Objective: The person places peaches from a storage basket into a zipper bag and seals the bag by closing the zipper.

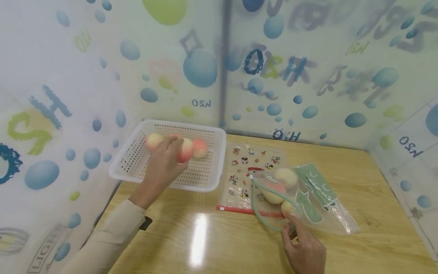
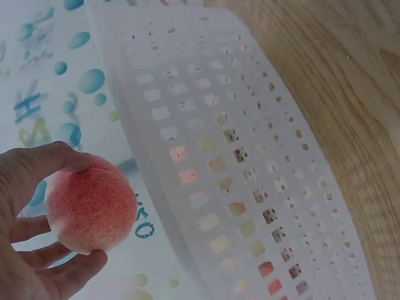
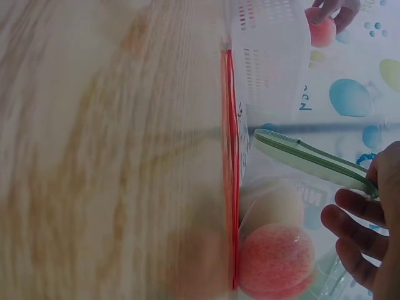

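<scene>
Over the basket [image 1: 221,161], a peach [image 1: 185,151] was grasped by the curled fingers of the left hand [image 1: 162,163]. Right of the basket, the green bag [image 1: 309,209], peaches [image 1: 286,178] inside, was pinched at its mouth by the right hand [image 1: 304,245]. Transfer between basket and bag was judged in hand, direction unclear; for bagging, clearance of the basket's rim and a held-open mouth would be needed.

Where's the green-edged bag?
In the head view, the green-edged bag lies right of the basket, overlapping the red-edged bag, held by the right hand.
</scene>
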`<state>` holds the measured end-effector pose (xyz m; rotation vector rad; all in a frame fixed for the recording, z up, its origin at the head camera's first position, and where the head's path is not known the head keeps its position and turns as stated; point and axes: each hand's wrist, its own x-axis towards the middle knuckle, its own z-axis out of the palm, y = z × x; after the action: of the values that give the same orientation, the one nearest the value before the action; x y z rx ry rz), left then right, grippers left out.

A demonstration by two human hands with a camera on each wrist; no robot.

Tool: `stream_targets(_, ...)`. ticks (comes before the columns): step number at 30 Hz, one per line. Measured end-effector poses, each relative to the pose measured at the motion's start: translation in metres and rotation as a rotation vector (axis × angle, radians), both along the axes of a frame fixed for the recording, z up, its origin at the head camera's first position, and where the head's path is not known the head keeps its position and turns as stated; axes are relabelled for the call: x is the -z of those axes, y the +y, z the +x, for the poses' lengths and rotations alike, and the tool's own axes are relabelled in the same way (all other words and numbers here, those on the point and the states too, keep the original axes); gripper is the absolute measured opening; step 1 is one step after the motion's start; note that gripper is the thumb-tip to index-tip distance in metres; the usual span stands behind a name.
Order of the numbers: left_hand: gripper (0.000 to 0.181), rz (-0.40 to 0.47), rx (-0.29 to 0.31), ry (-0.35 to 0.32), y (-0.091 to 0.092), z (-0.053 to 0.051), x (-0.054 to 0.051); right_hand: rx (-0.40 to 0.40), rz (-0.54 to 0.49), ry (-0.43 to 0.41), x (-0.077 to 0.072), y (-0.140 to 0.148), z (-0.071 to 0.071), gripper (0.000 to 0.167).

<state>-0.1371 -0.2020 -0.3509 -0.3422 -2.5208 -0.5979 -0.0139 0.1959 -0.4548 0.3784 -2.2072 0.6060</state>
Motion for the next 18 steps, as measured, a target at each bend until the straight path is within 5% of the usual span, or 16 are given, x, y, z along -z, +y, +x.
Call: stream_targets(18, 0.07, 0.011, 0.077, 0.145, 0.022, 0.011, 0.006, 0.0, 0.005, -0.032, -0.003, 0.0, 0.003, 0.036)
